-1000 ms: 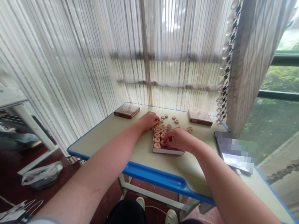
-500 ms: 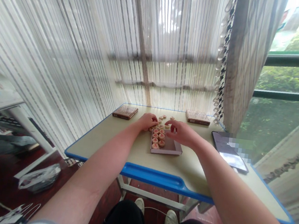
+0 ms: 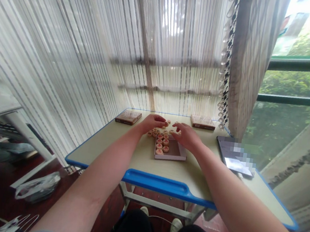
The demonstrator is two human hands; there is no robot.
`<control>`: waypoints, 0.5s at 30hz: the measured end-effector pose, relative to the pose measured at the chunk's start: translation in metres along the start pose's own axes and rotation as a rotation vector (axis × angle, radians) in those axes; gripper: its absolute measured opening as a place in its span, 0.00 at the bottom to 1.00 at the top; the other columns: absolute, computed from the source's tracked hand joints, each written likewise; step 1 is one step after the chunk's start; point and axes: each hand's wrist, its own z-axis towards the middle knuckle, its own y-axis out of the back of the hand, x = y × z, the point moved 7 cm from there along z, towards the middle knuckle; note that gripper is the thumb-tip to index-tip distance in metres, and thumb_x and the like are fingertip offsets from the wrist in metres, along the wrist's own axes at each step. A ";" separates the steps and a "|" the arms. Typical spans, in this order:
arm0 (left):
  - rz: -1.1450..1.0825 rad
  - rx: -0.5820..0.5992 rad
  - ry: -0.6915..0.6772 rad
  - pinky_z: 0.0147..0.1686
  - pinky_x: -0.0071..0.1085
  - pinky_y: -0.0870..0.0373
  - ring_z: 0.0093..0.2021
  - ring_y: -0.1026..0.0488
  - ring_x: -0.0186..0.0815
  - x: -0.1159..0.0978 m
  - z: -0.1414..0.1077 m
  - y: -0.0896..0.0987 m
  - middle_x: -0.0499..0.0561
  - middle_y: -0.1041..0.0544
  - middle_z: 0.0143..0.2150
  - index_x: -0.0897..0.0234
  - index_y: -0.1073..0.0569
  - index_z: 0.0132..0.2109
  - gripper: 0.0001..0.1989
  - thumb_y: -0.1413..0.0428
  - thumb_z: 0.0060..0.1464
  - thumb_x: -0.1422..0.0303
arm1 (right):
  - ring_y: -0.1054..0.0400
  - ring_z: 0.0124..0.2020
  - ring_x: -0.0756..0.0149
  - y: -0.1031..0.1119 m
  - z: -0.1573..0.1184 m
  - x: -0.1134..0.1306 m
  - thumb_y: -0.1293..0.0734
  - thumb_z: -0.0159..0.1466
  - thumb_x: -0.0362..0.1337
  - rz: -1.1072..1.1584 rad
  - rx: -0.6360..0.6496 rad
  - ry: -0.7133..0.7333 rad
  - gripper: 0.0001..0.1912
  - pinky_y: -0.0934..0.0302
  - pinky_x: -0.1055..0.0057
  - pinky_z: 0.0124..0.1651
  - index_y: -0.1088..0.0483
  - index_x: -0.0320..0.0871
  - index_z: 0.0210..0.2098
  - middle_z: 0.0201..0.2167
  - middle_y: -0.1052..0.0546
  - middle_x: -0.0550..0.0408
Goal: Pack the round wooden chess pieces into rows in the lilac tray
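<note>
Round wooden Chinese chess pieces with red characters point(image 3: 159, 146) stand in two columns along the left side of a shallow open box point(image 3: 182, 157). Behind the box, loose chess pieces point(image 3: 154, 132) are scattered on the table. My left hand point(image 3: 153, 122) reaches over them, its thumb and fingertips closed around a chess piece point(image 3: 166, 124) at the far side. My right hand point(image 3: 184, 133) hovers over the box's back right corner, fingers bent, thumb and forefinger apart. A loose piece lies near its thumb; nothing shows clearly in its grasp.
Two flat patterned boxes lie at the table's back, one on the left point(image 3: 128, 117), one on the right point(image 3: 203, 122). A tablet point(image 3: 231, 152) lies at the right. The table point(image 3: 102, 149) has a blue edge, and a string curtain point(image 3: 95, 47) hangs behind it.
My left hand has moved away from me, uncovering loose pieces behind the box, and its fingers now meet at a farther piece. My right hand's fingers have curled slightly. The view has shifted a little.
</note>
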 end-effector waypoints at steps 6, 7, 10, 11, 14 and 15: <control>-0.044 0.115 0.010 0.40 0.34 0.31 0.38 0.27 0.34 -0.019 -0.010 -0.016 0.56 0.23 0.38 0.69 0.26 0.39 0.18 0.38 0.40 0.63 | 0.36 0.37 0.65 0.011 -0.003 0.010 0.37 0.59 0.41 0.019 -0.098 0.035 0.17 0.46 0.73 0.33 0.33 0.48 0.48 0.41 0.29 0.53; -0.048 0.132 0.011 0.40 0.34 0.31 0.37 0.27 0.34 -0.021 -0.011 -0.018 0.56 0.23 0.37 0.70 0.26 0.39 0.18 0.38 0.40 0.63 | 0.36 0.37 0.65 0.012 -0.003 0.011 0.37 0.59 0.41 0.027 -0.109 0.047 0.16 0.46 0.73 0.32 0.33 0.48 0.47 0.40 0.29 0.53; -0.094 0.170 0.005 0.40 0.34 0.31 0.35 0.27 0.33 -0.023 -0.011 -0.022 0.55 0.23 0.36 0.71 0.26 0.38 0.18 0.37 0.40 0.64 | 0.36 0.37 0.66 0.016 -0.003 0.015 0.38 0.59 0.41 0.046 -0.128 0.096 0.14 0.46 0.73 0.33 0.32 0.48 0.44 0.39 0.29 0.53; -0.122 0.178 0.003 0.39 0.33 0.31 0.35 0.27 0.32 -0.023 -0.010 -0.022 0.55 0.23 0.36 0.71 0.26 0.39 0.18 0.37 0.40 0.64 | 0.36 0.36 0.66 0.017 -0.003 0.014 0.38 0.59 0.41 0.050 -0.131 0.099 0.13 0.46 0.73 0.33 0.31 0.47 0.43 0.38 0.28 0.53; -0.195 0.119 -0.002 0.36 0.31 0.31 0.34 0.27 0.31 -0.018 -0.004 -0.016 0.58 0.24 0.39 0.71 0.27 0.41 0.19 0.40 0.44 0.61 | 0.37 0.32 0.68 0.019 -0.002 0.011 0.37 0.58 0.44 0.066 -0.084 0.050 0.13 0.47 0.73 0.32 0.29 0.45 0.40 0.35 0.28 0.53; -0.197 0.057 -0.004 0.34 0.30 0.31 0.33 0.27 0.31 -0.014 -0.001 -0.009 0.58 0.24 0.39 0.71 0.27 0.41 0.19 0.42 0.46 0.60 | 0.38 0.30 0.69 0.018 -0.002 0.011 0.36 0.57 0.44 0.077 -0.033 0.034 0.14 0.47 0.73 0.31 0.29 0.45 0.39 0.34 0.28 0.53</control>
